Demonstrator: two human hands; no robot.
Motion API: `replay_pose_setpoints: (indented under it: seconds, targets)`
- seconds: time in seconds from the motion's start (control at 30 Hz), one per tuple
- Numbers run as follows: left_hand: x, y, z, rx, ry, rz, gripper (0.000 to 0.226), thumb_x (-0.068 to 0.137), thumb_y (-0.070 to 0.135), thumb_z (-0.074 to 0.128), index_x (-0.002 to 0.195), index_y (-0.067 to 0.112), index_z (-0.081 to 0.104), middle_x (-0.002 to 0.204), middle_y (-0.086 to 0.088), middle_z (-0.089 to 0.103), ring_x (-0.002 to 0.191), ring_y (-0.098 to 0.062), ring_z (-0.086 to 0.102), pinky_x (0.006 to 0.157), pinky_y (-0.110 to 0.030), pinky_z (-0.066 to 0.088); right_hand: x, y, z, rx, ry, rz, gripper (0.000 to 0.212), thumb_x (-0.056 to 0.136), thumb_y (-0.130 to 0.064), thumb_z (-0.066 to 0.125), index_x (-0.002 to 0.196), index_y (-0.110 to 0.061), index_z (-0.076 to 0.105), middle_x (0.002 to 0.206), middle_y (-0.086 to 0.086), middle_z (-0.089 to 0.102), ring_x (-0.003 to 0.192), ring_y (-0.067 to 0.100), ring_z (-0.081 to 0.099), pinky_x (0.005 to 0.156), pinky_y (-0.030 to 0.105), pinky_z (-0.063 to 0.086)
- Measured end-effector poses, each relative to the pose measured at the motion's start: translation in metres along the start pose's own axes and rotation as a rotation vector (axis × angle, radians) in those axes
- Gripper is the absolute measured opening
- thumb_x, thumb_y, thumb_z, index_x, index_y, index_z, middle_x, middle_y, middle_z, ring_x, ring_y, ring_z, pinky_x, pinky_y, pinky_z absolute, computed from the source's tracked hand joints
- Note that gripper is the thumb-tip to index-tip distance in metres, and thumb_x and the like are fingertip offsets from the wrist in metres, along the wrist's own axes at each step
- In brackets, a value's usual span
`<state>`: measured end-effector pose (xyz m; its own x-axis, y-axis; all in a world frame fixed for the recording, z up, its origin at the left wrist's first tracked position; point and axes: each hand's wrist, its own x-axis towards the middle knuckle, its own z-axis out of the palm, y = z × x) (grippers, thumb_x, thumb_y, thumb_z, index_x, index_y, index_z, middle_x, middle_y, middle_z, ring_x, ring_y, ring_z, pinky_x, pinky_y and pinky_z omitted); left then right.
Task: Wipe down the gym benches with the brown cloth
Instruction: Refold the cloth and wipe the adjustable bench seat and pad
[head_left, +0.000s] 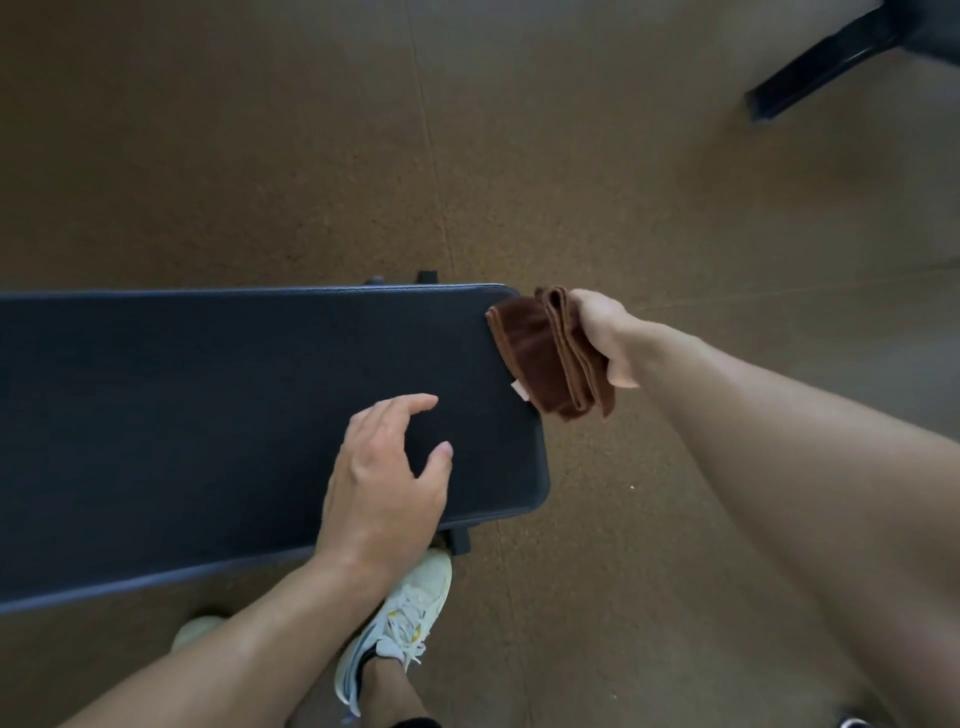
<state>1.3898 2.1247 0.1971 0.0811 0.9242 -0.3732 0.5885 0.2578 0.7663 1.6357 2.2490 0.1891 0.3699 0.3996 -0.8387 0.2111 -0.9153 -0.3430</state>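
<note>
dim, soft light; slight blur; wide-angle edge distortion

One head-worn wide-angle view looks steeply down from above the person's own arms, near enough that the forearms fill the lower frame. It faces the right end of a dark padded bench (234, 415) lying across the left half, with brown floor (571, 156) beyond. Lines bend toward the edges, and there is no second view to overlap

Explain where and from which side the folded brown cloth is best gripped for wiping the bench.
Grip the brown cloth along its stacked right edge, coming from the right, as the right hand does. That holds the layers together and leaves the flat left part free over the bench end.
</note>
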Motion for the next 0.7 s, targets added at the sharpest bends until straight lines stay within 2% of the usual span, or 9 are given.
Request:
replay_pose_setpoints:
  seconds: [0.13, 0.27, 0.33, 0.43, 0.5, 0.53, 0.57, 0.63, 0.7]
  targets:
    - [-0.005, 0.011, 0.010, 0.019, -0.043, -0.005, 0.040, 0.093, 0.027, 0.066, 0.131, 0.032, 0.055, 0.124, 0.022, 0.054, 0.127, -0.001, 0.043, 0.107, -0.030, 0.041, -0.004, 0.003, -0.035, 0.046, 0.099, 0.057, 0.048, 0.106, -0.033, 0.033, 0.094, -0.011, 0.074, 0.088, 0.019, 0.080, 0.084, 0.037, 0.078, 0.079, 0.054, 0.063]
    - [-0.012, 0.015, 0.009, 0.074, -0.069, -0.014, 0.042, 0.094, 0.028, 0.065, 0.134, 0.032, 0.053, 0.123, 0.023, 0.050, 0.126, -0.001, 0.042, 0.108, -0.030, 0.041, -0.015, -0.028, -0.054, 0.282, 0.171, -0.050, 0.046, 0.105, -0.037, 0.035, 0.093, -0.015, 0.074, 0.090, 0.014, 0.081, 0.079, 0.029, 0.077, 0.071, 0.044, 0.063]
    - [-0.010, 0.017, 0.006, 0.094, -0.070, -0.014, 0.044, 0.094, 0.028, 0.065, 0.136, 0.031, 0.052, 0.126, 0.021, 0.051, 0.128, -0.003, 0.042, 0.109, -0.031, 0.041, -0.026, -0.049, -0.054, 0.348, 0.157, -0.138, 0.047, 0.103, -0.039, 0.035, 0.095, -0.014, 0.074, 0.091, 0.013, 0.081, 0.080, 0.031, 0.078, 0.072, 0.046, 0.065]
    - [-0.002, 0.016, 0.002, 0.137, -0.068, -0.022, 0.046, 0.095, 0.027, 0.065, 0.139, 0.029, 0.050, 0.134, 0.015, 0.053, 0.130, -0.005, 0.042, 0.110, -0.031, 0.039, -0.038, -0.067, -0.047, 0.319, 0.164, -0.295, 0.056, 0.099, -0.046, 0.032, 0.105, -0.014, 0.078, 0.093, 0.009, 0.082, 0.088, 0.034, 0.079, 0.078, 0.048, 0.065]
    - [0.002, 0.013, -0.002, 0.175, -0.069, -0.026, 0.049, 0.095, 0.026, 0.065, 0.141, 0.027, 0.048, 0.139, 0.012, 0.051, 0.133, -0.007, 0.041, 0.111, -0.030, 0.037, -0.049, -0.065, -0.038, 0.248, 0.189, -0.399, 0.049, 0.097, -0.048, 0.036, 0.097, -0.023, 0.078, 0.084, 0.000, 0.079, 0.079, 0.029, 0.076, 0.073, 0.043, 0.065]
    - [0.003, 0.011, -0.004, 0.194, -0.072, -0.034, 0.051, 0.095, 0.026, 0.065, 0.142, 0.027, 0.047, 0.141, 0.011, 0.049, 0.135, -0.007, 0.039, 0.112, -0.029, 0.035, -0.056, -0.059, -0.031, 0.166, 0.185, -0.444, 0.045, 0.097, -0.050, 0.037, 0.099, -0.028, 0.076, 0.086, -0.001, 0.078, 0.078, 0.026, 0.075, 0.073, 0.043, 0.064]
    - [0.005, 0.008, -0.005, 0.214, -0.076, -0.039, 0.052, 0.095, 0.026, 0.065, 0.143, 0.026, 0.046, 0.144, 0.011, 0.048, 0.137, -0.007, 0.038, 0.113, -0.029, 0.034, -0.061, -0.050, -0.024, 0.042, 0.176, -0.475, 0.043, 0.098, -0.052, 0.036, 0.109, -0.032, 0.072, 0.096, 0.000, 0.078, 0.083, 0.026, 0.074, 0.077, 0.044, 0.063]
    - [0.006, 0.000, -0.008, 0.257, -0.080, -0.037, 0.056, 0.095, 0.026, 0.065, 0.146, 0.026, 0.043, 0.149, 0.009, 0.045, 0.141, -0.008, 0.034, 0.116, -0.031, 0.032, -0.072, -0.019, -0.003, -0.303, 0.155, -0.513, 0.045, 0.101, -0.053, 0.034, 0.139, -0.041, 0.056, 0.132, 0.002, 0.069, 0.110, 0.028, 0.068, 0.098, 0.044, 0.054]
    - [0.008, -0.007, -0.010, 0.293, -0.076, -0.032, 0.060, 0.094, 0.026, 0.065, 0.149, 0.025, 0.041, 0.154, 0.007, 0.040, 0.145, -0.010, 0.028, 0.119, -0.033, 0.028, -0.085, 0.027, 0.024, -0.638, 0.055, -0.483, 0.055, 0.104, -0.053, 0.032, 0.158, -0.047, 0.031, 0.166, -0.004, 0.039, 0.147, 0.025, 0.042, 0.119, 0.045, 0.037]
